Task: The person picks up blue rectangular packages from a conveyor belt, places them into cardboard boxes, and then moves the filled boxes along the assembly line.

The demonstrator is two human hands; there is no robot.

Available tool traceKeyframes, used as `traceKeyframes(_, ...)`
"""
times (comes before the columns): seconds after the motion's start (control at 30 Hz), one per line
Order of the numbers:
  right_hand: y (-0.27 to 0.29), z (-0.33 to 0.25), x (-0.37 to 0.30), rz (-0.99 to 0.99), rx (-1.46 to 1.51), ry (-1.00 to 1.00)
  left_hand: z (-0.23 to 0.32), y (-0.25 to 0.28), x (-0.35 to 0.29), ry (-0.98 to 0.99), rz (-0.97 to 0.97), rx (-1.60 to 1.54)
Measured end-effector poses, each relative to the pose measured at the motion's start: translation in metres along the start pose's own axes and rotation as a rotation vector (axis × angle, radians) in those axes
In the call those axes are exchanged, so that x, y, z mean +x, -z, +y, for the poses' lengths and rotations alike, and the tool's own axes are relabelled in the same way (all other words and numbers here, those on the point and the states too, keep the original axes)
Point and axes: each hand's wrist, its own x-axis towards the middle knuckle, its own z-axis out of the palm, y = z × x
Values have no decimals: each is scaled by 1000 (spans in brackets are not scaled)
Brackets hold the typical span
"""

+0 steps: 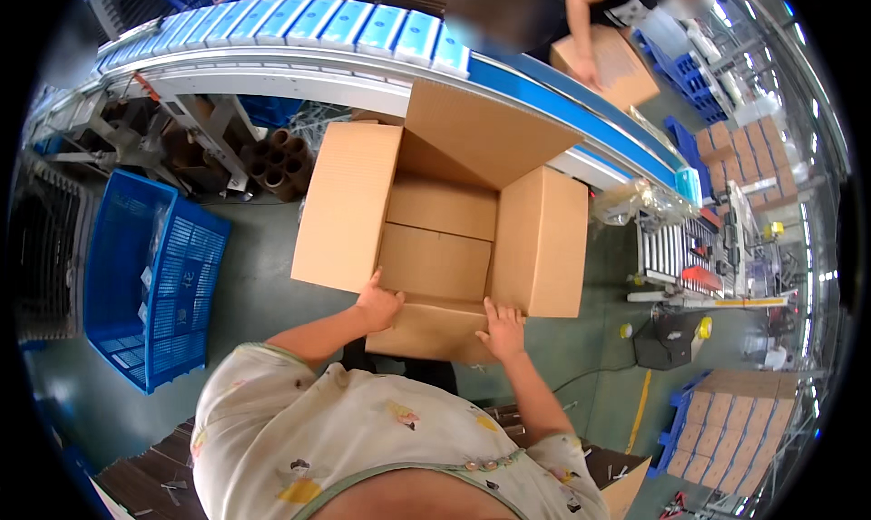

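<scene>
A large brown cardboard box (439, 264) stands in front of me with its top flaps spread outward. Its far flap rises toward the conveyor. Inside, only the bare bottom shows, crossed by a seam. My left hand (377, 306) grips the box's near edge at the left corner, with the index finger pointing up along the left flap. At the right end of the same edge, my right hand (503, 329) has its fingers over the rim and its thumb on the near flap.
Beyond the box runs a blue conveyor belt (544, 93), bearing a row of blue-and-white packs (345, 23). Across it, a person's hand (588, 72) rests on another carton (617, 66). A blue crate (186, 289) stands left; stacked cartons (730, 429) sit on a pallet right.
</scene>
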Motion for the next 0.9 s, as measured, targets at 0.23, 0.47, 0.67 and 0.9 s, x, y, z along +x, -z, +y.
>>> traceKeyframes(0.23, -49, 16, 36, -252, -3, 28, -14, -50, 30, 191, 298, -66)
traceKeyframes(0.47, -59, 19, 37, -297, 264, 244, -12, -55, 14, 269, 368, -4)
traceKeyframes(0.67, 35, 58, 124, -745, 858, 303, -91, 159, 10, -278, -110, -1276)
traceKeyframes(0.9, 207, 28, 269, 190, 1097, -68, -312, 312, 47, 952, 1013, -43)
